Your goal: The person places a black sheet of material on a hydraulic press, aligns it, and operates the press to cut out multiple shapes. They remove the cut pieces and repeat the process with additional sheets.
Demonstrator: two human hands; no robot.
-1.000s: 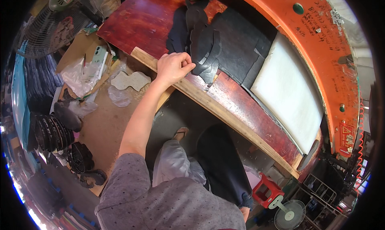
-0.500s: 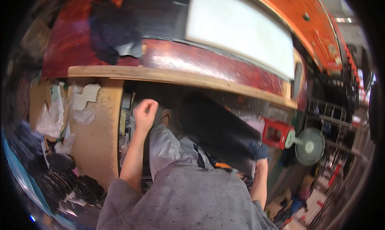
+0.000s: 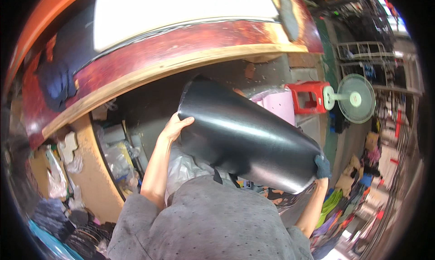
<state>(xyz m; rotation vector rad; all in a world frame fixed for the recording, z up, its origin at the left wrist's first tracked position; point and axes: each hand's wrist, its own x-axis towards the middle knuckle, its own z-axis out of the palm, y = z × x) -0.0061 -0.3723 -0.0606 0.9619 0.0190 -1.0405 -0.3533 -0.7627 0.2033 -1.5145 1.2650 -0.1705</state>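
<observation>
At the far left, dark pieces of material (image 3: 59, 85) lie bunched on the red workbench (image 3: 176, 44), whose wooden front edge bows across the view. Below them, a brown board (image 3: 88, 169) bears a pale, wavy-edged piece (image 3: 69, 147) and crumpled clear plastic (image 3: 57, 183). A white slab (image 3: 186, 10) lies on the bench, farther right.

The left hand (image 3: 173, 126) grasps the left edge of a black sheet (image 3: 244, 133), its thumb laid over the upper face. The sheet is smooth and glossy, curved across its width, and held in front of the person's body, just off the bench's front side, slanting down to the right. Behind it show a pink sheet (image 3: 277, 105) and a red stool (image 3: 310, 98).

The right hand (image 3: 322, 167), in a blue-grey glove, seems to grip the sheet's right end, though its fingers are mostly hidden. Farther right stands a pale green fan (image 3: 357, 98).
</observation>
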